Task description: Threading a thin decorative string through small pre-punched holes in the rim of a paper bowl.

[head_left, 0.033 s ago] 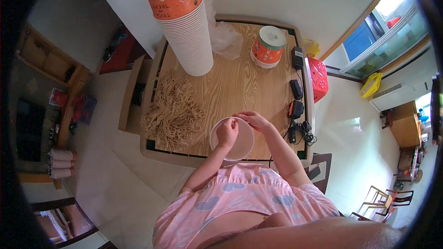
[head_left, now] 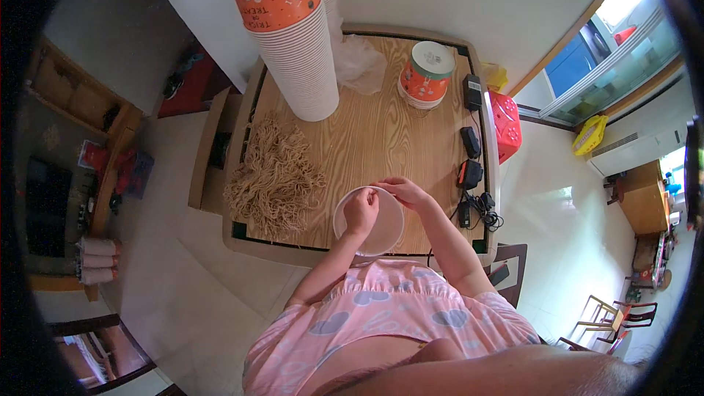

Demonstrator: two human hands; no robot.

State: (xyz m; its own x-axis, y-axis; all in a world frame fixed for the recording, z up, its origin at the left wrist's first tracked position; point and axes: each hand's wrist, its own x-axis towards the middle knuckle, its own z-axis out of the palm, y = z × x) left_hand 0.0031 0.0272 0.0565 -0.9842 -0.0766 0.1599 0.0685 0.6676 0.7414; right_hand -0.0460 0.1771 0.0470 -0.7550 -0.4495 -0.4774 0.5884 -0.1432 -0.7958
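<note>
A white paper bucket [head_left: 389, 233] is at the table's near edge, its open mouth facing up toward me. My left hand [head_left: 361, 213] reaches over the mouth with its fingers curled together at the far rim; whatever they pinch is hidden. At that same rim, my right hand [head_left: 408, 193] grips the bucket wall, its fingertips close to the left hand's. To the left lies a loose heap of tan twisted cords [head_left: 273, 180]. Behind it leans a tall stack of nested paper buckets [head_left: 297, 59], the top one orange and green. A shorter upside-down stack [head_left: 427, 77] stands at the far right.
Black chargers and battery packs [head_left: 470, 174] with a coiled cable [head_left: 485, 213] line the table's right side. Clear plastic wrap [head_left: 361, 64] lies at the back. A red stool [head_left: 507, 128] stands right of the wood-grain table [head_left: 359, 139], a cardboard box [head_left: 214, 150] on its left.
</note>
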